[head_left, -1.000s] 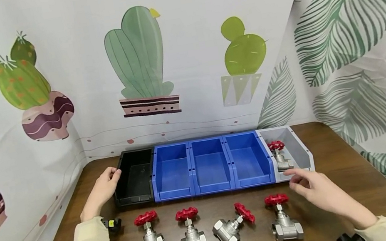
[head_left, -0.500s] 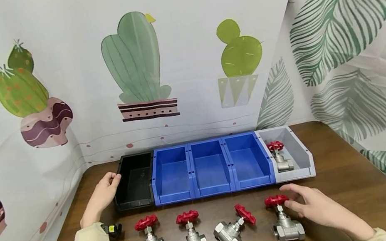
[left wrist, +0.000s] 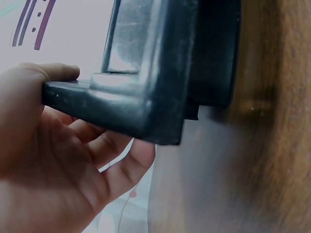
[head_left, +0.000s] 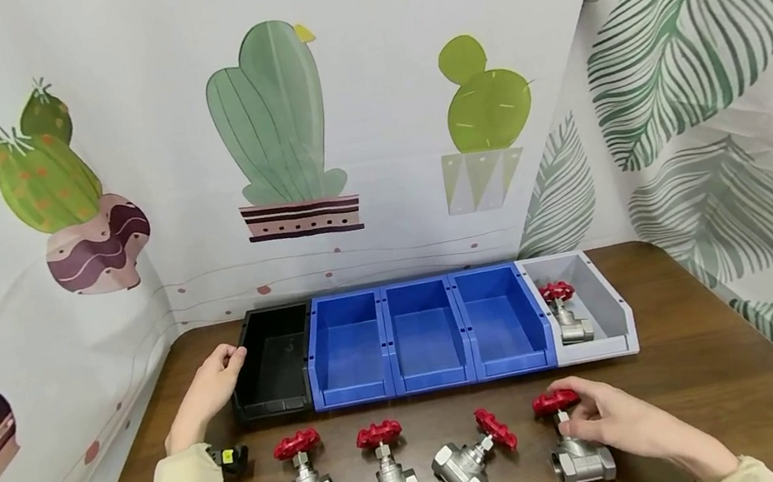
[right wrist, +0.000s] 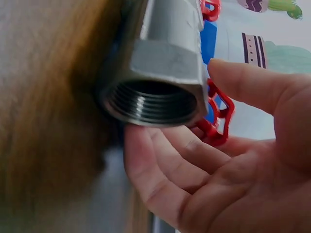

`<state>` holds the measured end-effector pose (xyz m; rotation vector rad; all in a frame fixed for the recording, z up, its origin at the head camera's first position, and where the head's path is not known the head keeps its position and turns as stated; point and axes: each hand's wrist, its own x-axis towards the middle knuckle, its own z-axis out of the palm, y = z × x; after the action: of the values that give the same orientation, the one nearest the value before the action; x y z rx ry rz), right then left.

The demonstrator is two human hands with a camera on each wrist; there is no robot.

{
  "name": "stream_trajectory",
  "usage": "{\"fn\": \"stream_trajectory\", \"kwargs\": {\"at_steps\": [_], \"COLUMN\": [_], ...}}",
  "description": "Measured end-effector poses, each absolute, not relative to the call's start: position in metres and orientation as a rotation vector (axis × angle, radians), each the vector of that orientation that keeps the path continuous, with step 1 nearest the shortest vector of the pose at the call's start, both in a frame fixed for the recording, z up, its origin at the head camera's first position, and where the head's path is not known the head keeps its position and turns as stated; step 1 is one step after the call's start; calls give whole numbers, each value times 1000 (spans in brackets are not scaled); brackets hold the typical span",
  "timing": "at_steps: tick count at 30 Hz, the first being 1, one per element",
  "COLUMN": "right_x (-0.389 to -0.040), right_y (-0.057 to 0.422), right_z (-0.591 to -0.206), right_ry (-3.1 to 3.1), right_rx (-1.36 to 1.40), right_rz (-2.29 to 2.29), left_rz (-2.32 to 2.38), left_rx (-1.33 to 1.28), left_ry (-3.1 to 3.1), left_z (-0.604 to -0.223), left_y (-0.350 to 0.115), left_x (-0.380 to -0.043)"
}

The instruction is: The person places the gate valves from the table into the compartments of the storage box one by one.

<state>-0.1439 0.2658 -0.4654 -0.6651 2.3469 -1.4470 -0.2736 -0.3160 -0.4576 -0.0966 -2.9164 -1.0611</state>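
My left hand (head_left: 207, 389) holds the left side wall of the black bin (head_left: 275, 364). In the left wrist view the thumb (left wrist: 63, 71) lies over the bin's rim and the fingers are on the outer side. My right hand (head_left: 623, 418) grips the rightmost gate valve (head_left: 584, 464) on the table near its red handwheel (head_left: 554, 401). The thumb is in front of the stem, with the index finger by the wheel. Up close in the right wrist view, the threaded opening of the steel valve body (right wrist: 165, 60) faces the camera, with fingers curled behind it.
Three blue bins (head_left: 426, 344) stand in a row between the black bin and a grey bin (head_left: 607, 316). Another valve (head_left: 570, 321) lies inside the grey bin. Three more valves, including a tilted one (head_left: 464, 469), lie along the front of the wooden table (head_left: 724, 356).
My right hand has moved from the grey bin's front edge down and left to the rightmost valve, and its fingers have come round it. The left hand stays on the black bin.
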Motion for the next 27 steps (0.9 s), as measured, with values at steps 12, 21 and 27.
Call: {"fn": "stream_trajectory", "kwargs": {"at_steps": [12,21,27], "right_x": [-142,-142,-142], "right_y": [268,267,266], "right_z": [-469,-472,-470], "right_ry": [2205,2199,2191], "right_rx": [-590,-537,-483], "right_rz": [-1567,-1581,-1591], "left_rz": [-1063,-1047,-1052], "left_rx": [-118,-110,-113], "left_ry": [-2898,-2904,-2899], "left_z": [-457,-458,-458], "left_y": [-315,-315,-315], "left_x": [-272,-272,-272]}}
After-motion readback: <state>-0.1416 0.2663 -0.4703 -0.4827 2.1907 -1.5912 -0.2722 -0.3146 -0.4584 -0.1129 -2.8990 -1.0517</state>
